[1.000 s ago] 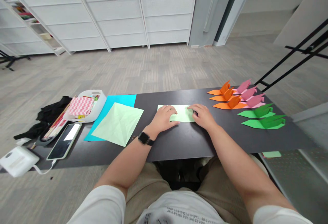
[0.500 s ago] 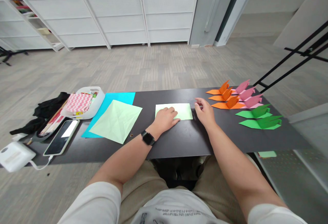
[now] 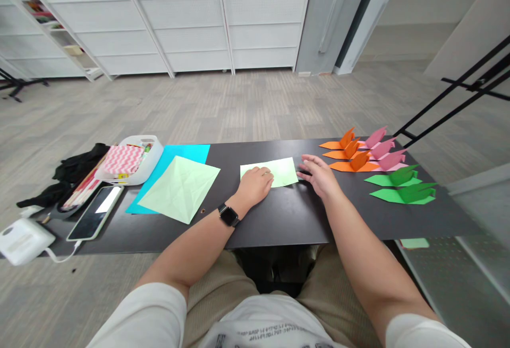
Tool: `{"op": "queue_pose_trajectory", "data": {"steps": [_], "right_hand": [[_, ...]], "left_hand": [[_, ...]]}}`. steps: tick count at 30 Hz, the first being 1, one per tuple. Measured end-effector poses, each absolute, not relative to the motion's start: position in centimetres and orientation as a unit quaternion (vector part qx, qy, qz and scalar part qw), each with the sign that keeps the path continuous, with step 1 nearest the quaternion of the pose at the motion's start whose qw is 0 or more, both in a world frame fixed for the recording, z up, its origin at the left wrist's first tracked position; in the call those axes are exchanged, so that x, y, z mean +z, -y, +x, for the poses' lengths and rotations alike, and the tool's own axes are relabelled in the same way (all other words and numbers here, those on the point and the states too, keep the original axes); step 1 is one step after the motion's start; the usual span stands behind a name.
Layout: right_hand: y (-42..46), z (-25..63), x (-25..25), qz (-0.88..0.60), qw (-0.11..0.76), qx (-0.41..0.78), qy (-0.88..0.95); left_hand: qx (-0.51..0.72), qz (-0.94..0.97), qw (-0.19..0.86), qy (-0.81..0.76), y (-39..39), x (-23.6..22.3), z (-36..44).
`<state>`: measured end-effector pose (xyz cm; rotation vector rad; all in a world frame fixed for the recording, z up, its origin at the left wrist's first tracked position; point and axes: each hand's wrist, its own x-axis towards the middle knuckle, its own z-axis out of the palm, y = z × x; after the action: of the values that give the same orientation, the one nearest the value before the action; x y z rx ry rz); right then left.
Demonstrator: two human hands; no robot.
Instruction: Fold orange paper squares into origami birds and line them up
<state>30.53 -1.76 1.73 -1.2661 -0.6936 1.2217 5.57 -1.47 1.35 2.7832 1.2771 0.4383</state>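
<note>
A pale green sheet of paper [image 3: 284, 171], folded into a rectangle, lies on the dark table in front of me. My left hand [image 3: 255, 184] rests on its left part, fingers laid over it and pointing right; the paper under the palm is hidden. Beside the right edge, my right hand [image 3: 320, 174] has its fingers apart with nothing in them; whether the fingertips touch the paper I cannot tell. To the left, a creased light green square sheet [image 3: 181, 188] overlaps bright blue paper [image 3: 191, 151].
Folded paper birds stand at the right: orange [image 3: 353, 163], pink [image 3: 384, 149] and green [image 3: 402, 194]. On the left are a white basket [image 3: 153, 164], a phone [image 3: 95, 214] with a cable, a white charger box [image 3: 24, 242] and black cloth [image 3: 79, 164].
The folded paper has turned slightly, its right end now farther from me. My right hand has spread its fingers and moved closer to that edge. My left hand has shifted slightly left.
</note>
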Motion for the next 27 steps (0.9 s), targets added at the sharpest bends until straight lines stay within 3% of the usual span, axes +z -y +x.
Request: {"op": "queue_pose_trajectory", "data": {"steps": [5,10,13,19,27], "right_hand": [[1.9,30.4,2.6,-0.510,0.538,0.618,0.262],[2.7,29.2,2.6,-0.487,0.448,0.642,0.386],[3.1,27.8,2.0,-0.528,0.414,0.543,0.505],[2.8,26.4,0.3,-0.623,0.363,0.172,0.671],[2.8,27.9,-0.3,-0.641,0.356,0.064,0.677]], "left_hand": [[0.170,0.903,0.043,-0.391,1.1,0.8,5.6],[0.186,0.890,0.042,-0.415,1.0,0.3,5.4],[0.185,0.877,0.048,-0.441,1.1,0.2,5.4],[0.191,0.893,0.073,-0.402,1.1,0.5,5.4],[0.183,0.873,0.090,-0.443,1.4,2.0,3.8]]}}
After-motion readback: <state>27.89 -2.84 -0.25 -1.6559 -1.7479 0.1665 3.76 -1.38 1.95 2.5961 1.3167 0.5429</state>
